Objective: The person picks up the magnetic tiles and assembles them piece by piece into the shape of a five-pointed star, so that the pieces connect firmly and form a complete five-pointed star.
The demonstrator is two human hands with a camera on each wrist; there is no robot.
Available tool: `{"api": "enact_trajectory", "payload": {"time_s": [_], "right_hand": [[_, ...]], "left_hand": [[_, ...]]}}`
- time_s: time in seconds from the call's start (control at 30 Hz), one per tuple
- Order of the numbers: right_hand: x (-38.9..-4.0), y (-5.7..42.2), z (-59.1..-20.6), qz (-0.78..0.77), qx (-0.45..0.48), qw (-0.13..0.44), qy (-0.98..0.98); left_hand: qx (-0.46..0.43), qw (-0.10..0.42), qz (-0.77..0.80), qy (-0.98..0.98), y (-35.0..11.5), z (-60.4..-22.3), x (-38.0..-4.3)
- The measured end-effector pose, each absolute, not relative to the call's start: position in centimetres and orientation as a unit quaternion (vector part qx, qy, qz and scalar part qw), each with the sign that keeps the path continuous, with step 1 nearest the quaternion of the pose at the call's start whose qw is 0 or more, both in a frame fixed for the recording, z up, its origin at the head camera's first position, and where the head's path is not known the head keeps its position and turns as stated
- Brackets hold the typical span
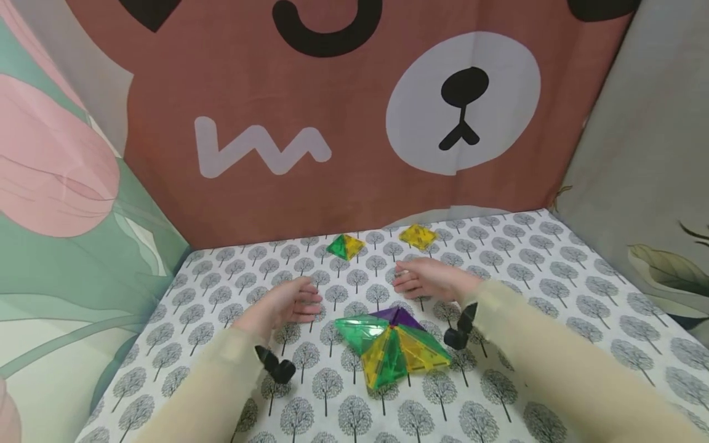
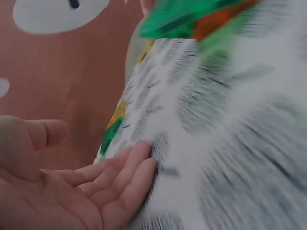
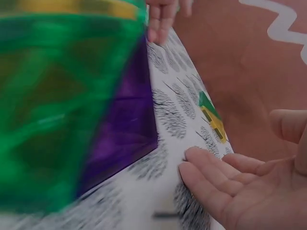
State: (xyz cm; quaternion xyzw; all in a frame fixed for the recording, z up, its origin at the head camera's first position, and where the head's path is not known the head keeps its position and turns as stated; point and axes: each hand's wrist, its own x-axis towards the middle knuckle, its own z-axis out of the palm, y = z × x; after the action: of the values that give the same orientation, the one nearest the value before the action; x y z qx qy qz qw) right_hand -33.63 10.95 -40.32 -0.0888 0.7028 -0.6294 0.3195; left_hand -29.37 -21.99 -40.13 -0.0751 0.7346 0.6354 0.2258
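Between my two forearms stands a star-like shape of translucent green, yellow and purple tiles [image 1: 390,347], peaked in the middle. My left hand [image 1: 292,301] rests at the cloth to its upper left, palm turned inward, holding nothing. On the other side, my right hand [image 1: 429,280] is also bare, just beyond the shape's upper right. Both wrist views show relaxed, extended fingers: the left hand [image 2: 96,187] and the right hand [image 3: 240,184] touch no tile. The purple tile [image 3: 127,112] and a green tile [image 3: 48,115] loom close in the right wrist view.
Farther back lie a small green and yellow tile piece [image 1: 346,247] and a yellow tile piece [image 1: 418,236]. A white cloth with tree prints [image 1: 205,335] covers the table. Behind it hangs a brown curtain [image 1: 277,209] with a bear face; patterned curtains flank both sides.
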Motion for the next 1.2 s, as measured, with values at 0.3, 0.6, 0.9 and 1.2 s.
{"api": "enact_trajectory", "payload": {"time_s": [0.3, 0.6, 0.9, 1.2], "right_hand": [[-38.1, 7.2, -40.4, -0.635, -0.096, 0.337, 0.688], [-41.5, 4.9, -41.3, -0.709, -0.042, 0.299, 0.637], [-43.2, 4.9, -42.0, -0.721, -0.021, 0.29, 0.629], [-43.4, 3.9, -41.5, -0.707, -0.041, 0.304, 0.637]], "left_hand": [[-0.039, 0.186, 0.678, 0.71, -20.3, -41.2, -35.5], [-0.03, 0.153, 0.724, 0.672, -19.9, -42.4, -38.3], [-0.03, 0.159, 0.725, 0.67, -19.0, -42.5, -38.8], [-0.089, 0.164, 0.695, 0.695, -19.4, -41.7, -38.5]]}}
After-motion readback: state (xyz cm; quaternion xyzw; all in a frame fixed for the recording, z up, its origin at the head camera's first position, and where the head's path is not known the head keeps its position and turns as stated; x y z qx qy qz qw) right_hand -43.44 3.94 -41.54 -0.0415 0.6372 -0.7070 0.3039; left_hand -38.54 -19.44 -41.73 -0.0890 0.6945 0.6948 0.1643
